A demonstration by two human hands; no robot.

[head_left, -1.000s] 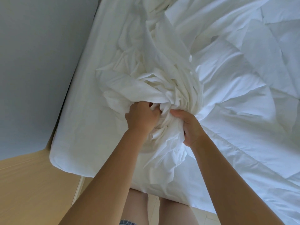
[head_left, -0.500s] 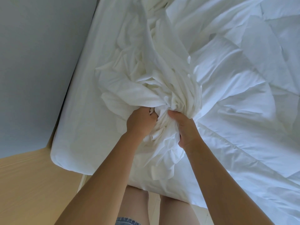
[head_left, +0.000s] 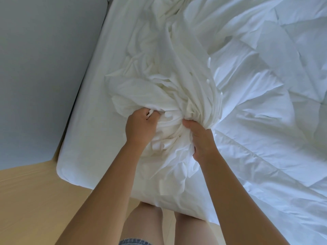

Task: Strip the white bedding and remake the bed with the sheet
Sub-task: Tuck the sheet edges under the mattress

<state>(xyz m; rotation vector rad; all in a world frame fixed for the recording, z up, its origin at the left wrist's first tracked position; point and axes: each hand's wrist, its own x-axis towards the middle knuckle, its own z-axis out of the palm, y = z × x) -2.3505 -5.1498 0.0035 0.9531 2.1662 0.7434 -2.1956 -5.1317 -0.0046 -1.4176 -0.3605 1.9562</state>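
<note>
Left hand: my left hand (head_left: 139,128) is curled tight into a fist, with folds of the crumpled white cotton sheet (head_left: 164,89) caught inside the fingers.
Right hand: my right hand (head_left: 201,140) is clamped on the same bunch from the other side, thumb on top and fingers buried in the cloth.
Sheet position: gathered into 1 rope-like heap on the near left part of the bed, fanning away from my 2 fists toward the head end. A loose tail hangs over the foot edge in front of my legs.
Duvet: the white quilted duvet (head_left: 265,106) lies rumpled just beside the heap, filling the right side. Its edge touches the gathered folds.
Mattress: the white-covered mattress (head_left: 83,142) shows bare along the left, next to the grey wall (head_left: 39,68) and above the pale wooden floor (head_left: 26,200).
Change over 1.0 s: my fists now sit slightly further apart, and more bunched cloth shows between them. The heap looks a little more compact.
Meaning: I judge that I am reeling the sheet in; stripping is under way, not finished.
Remaining: duvet not yet cleared, remaking not begun.
Next: pull the whole bundle clear of the bed, keeping both grips firm.
Risk: the duvet edge may drag along with the folds.
</note>
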